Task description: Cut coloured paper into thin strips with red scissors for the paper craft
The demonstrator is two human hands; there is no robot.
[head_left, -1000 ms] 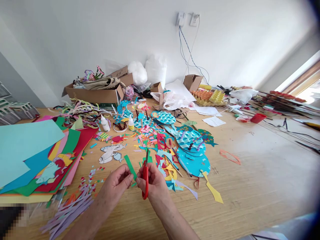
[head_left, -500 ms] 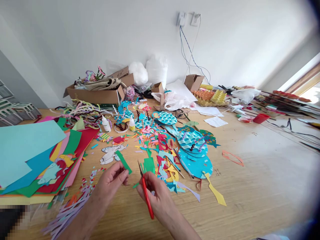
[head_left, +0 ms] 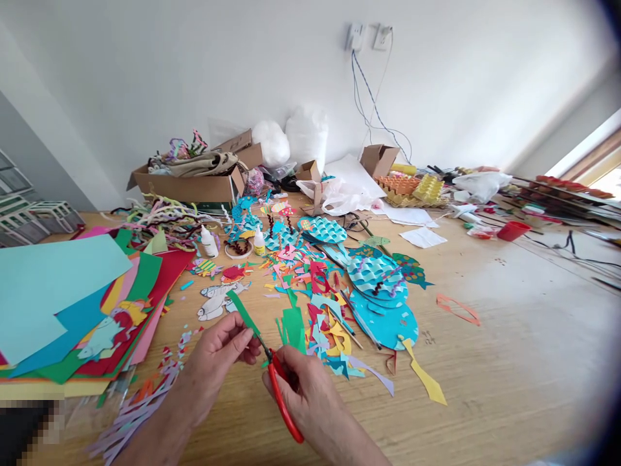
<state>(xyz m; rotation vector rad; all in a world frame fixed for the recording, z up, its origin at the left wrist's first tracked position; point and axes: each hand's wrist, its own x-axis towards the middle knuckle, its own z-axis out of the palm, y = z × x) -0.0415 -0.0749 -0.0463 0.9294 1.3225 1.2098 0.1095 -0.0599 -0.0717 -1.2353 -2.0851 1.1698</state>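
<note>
A narrow strip of green paper (head_left: 240, 307) is pinched between the thumb and fingers of my left hand (head_left: 228, 349), its far end pointing up and left. My right hand (head_left: 301, 378) is closed around red-handled scissors (head_left: 282, 401). The scissor blades reach the lower end of the strip, close to my left fingertips; whether they have cut into it I cannot tell. Just beyond my right hand lies a larger green paper piece (head_left: 294, 329). White paper fish (head_left: 216, 301) with drawn outlines lie past my left hand.
Stacked coloured sheets (head_left: 63, 278) lie at left, with lilac paper strips (head_left: 130, 414) nearer me. Paper scraps (head_left: 334, 336) spread across the middle beside a blue paper turtle-like craft (head_left: 383, 317). Two glue bottles (head_left: 209, 242) stand farther back. A red cup (head_left: 513, 230) is at right.
The scissors have moved left and turned, bringing their blades to the strip's lower end. My left hand still holds the strip. The whole view has shifted slightly.
</note>
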